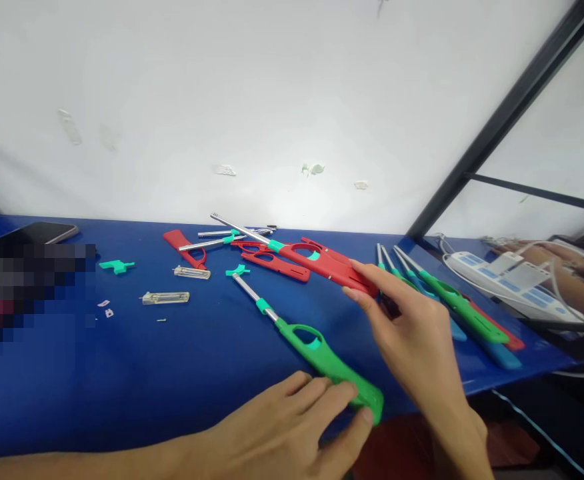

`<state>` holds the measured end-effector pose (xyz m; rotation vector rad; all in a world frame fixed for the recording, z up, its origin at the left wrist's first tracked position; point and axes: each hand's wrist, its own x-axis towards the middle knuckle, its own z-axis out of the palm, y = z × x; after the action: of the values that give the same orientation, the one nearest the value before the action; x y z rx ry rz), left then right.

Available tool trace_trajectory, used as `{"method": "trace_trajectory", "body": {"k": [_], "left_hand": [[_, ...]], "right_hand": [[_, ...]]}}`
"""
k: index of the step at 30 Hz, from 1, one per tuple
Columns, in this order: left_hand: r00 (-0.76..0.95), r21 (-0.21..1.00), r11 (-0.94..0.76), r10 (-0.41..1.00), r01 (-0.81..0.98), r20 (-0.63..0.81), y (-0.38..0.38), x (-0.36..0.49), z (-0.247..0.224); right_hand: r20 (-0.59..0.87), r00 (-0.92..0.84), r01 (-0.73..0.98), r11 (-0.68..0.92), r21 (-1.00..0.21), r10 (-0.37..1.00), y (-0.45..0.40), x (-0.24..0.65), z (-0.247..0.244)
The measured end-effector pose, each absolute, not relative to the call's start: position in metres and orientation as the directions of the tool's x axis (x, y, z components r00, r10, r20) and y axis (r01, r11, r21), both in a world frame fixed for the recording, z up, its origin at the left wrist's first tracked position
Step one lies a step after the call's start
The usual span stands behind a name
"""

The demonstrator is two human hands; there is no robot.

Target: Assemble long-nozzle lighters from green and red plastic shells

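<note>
On the blue table (212,360), the front edge is the main hazard: the green gas lighter (339,367) has its handle end there, so a careless nudge could tip it off. The left hand (292,413) lies across that handle with curled fingers; how firmly they grip, I cannot tell. The right hand (412,320) pinches the red gas lighter (339,267) by its handle above the table; a pinch so near the end could let the long barrel swing down, and uneven squeezing might part the shell if its halves are poorly seated. The clear fuel tanks (166,298) lie loose, so a sweeping forearm could roll or crack one. The turquoise trigger (117,266) could get knocked away, and the tiny metal pin (161,320), easily overlooked, could be lost with one brush.
</note>
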<state>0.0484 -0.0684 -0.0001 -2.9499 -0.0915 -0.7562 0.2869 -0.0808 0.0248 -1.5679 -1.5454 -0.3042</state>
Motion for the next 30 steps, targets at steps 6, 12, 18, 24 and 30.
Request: {"method": "trace_trajectory", "body": {"k": [6, 12, 18, 24, 30], "left_hand": [[0.862, -0.09, -0.99, 0.051, 0.112, 0.505, -0.066, 0.049, 0.0], [0.833, -0.248, -0.968, -0.106, 0.039, 0.543, -0.057, 0.048, 0.0], [0.682, -0.287, -0.95, -0.131, 0.12, 0.719, -0.05, 0.062, -0.017], [0.724, -0.22, -0.951, 0.005, 0.216, 0.689, -0.04, 0.052, 0.013], [0.74, -0.016, -0.805, 0.537, 0.593, 0.406, 0.013, -0.015, 0.052]], "right_hand": [[0.649, 0.136, 0.879, 0.211, -0.427, 0.748, -0.088, 0.278, 0.027], [0.517, -0.005, 0.854, 0.273, -0.443, 0.856, -0.11, 0.283, 0.028], [0.169, -0.084, 0.852, 0.159, -0.498, 0.982, -0.106, 0.313, 0.003], [0.15, -0.105, 0.843, 0.168, -0.511, 0.983, -0.087, 0.3, 0.0], [0.396, 0.006, 0.865, 0.194, -0.463, 0.918, -0.094, 0.312, 0.0]]}}
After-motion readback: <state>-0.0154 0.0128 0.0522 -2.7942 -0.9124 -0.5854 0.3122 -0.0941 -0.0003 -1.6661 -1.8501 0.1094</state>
